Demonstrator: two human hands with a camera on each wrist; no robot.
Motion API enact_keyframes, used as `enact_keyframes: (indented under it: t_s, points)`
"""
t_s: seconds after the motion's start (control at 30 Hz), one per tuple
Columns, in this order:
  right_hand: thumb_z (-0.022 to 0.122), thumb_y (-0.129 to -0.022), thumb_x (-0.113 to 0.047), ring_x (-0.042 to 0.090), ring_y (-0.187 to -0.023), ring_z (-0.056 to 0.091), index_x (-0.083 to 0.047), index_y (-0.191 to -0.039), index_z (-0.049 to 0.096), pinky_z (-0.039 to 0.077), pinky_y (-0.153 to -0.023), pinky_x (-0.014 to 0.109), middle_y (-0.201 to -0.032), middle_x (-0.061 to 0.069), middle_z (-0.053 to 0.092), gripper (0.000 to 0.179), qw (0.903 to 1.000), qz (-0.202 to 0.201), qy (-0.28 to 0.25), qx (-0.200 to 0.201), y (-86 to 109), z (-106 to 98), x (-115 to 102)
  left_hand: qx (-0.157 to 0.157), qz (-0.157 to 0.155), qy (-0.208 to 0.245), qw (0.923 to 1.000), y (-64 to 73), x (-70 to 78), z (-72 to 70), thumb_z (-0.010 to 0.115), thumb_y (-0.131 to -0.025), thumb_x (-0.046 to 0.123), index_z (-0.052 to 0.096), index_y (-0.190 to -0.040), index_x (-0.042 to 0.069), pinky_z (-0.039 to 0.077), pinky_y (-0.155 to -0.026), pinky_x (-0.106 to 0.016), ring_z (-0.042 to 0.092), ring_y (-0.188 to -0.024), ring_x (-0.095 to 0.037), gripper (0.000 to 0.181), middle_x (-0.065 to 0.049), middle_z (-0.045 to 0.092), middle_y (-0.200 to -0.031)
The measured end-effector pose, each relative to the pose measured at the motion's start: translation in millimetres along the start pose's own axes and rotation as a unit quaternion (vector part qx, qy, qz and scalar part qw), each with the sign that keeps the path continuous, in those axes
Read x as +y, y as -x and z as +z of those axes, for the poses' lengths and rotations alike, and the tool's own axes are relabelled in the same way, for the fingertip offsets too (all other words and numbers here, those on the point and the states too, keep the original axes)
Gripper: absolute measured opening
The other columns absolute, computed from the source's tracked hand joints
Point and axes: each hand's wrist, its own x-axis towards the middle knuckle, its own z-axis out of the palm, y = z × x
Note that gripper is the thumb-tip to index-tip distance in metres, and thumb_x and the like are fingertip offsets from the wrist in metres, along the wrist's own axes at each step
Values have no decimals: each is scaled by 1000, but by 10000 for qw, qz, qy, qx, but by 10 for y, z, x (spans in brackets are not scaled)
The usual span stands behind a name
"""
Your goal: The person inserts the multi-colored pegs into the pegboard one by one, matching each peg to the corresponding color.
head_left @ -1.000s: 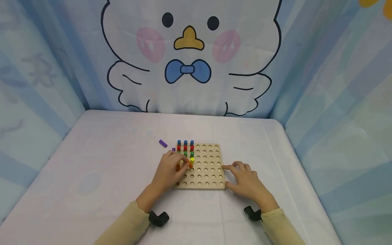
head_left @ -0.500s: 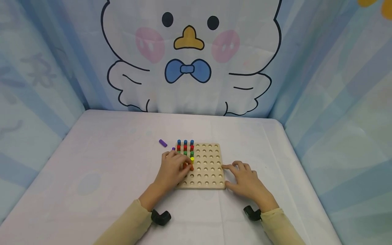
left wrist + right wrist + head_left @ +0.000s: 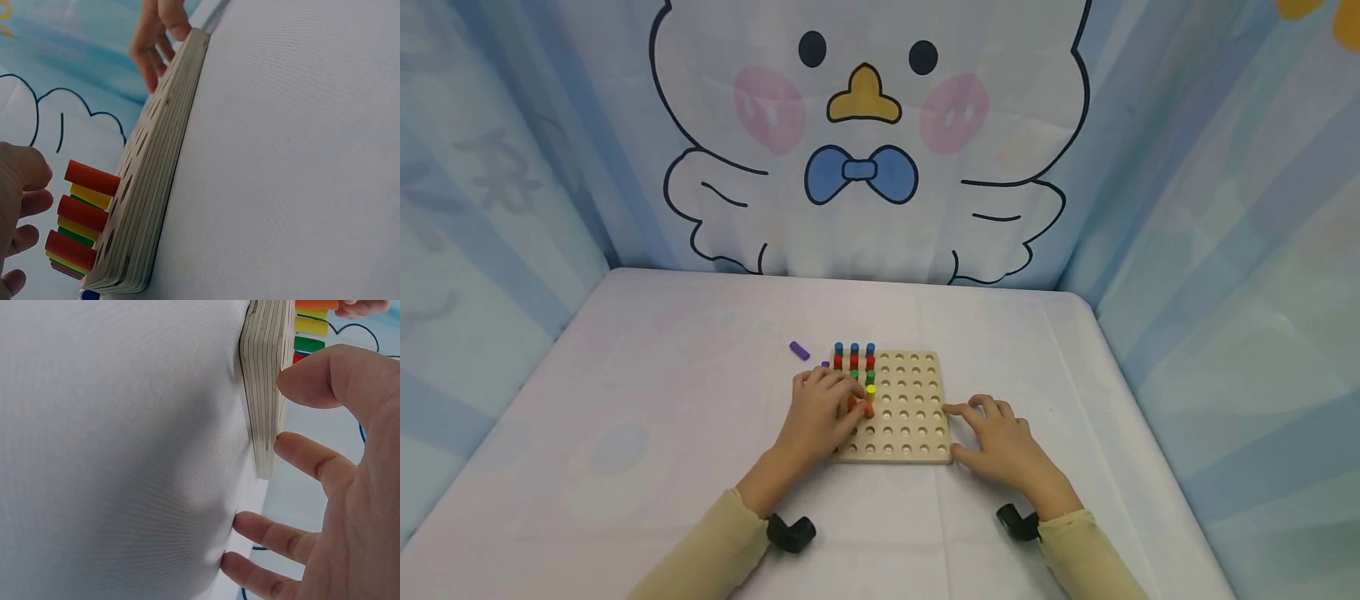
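A wooden pegboard [image 3: 915,425] lies on the table with rows of blue, red, green, yellow and orange pegs at its left side. The nearest orange peg [image 3: 92,177] stands in a hole at the end of its row. My left hand [image 3: 816,417] hovers over that corner. In the left wrist view its thumb [image 3: 34,167] and fingers are a little apart from the pegs, holding nothing. My right hand [image 3: 1000,437] has its thumb and index fingertip against the board's right edge, and its other fingers [image 3: 275,537] are spread, two touching the cloth. Some pegs are hidden behind the left hand.
A purple peg [image 3: 800,351] lies loose on the cloth beyond the board's left corner. Another purple peg [image 3: 825,364] shows partly behind the left hand. White cloth covers the table [image 3: 700,333], and a printed curtain [image 3: 865,233] stands at the back.
The orange peg was pinched in my left fingers and tilted over the board; now it stands in a hole and the fingers have come off it. My right hand has stayed put.
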Motion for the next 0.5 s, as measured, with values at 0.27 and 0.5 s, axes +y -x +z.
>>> enact_keyframes:
  t_s: [0.27,0.5]
  points:
    - [67,-91,-36,46,-129,48,-26,-143,59,44,-91,68,-139,16,52,54,10000,-22,8,-29,7,-26,-5,-52,169,-3,9998,17,-57,-22,78,-91,22,75,-95,20,40,-98,-57,58,-106,-25,5,0,71,-107]
    - [67,-91,-37,47,-129,48,-26,-143,59,44,-91,68,-139,17,52,54,10000,-40,1,-49,0,-27,-20,360,-467,-21,9983,-31,-160,-112,74,-93,16,73,-99,16,43,-96,-53,58,-107,-27,6,-3,70,-108]
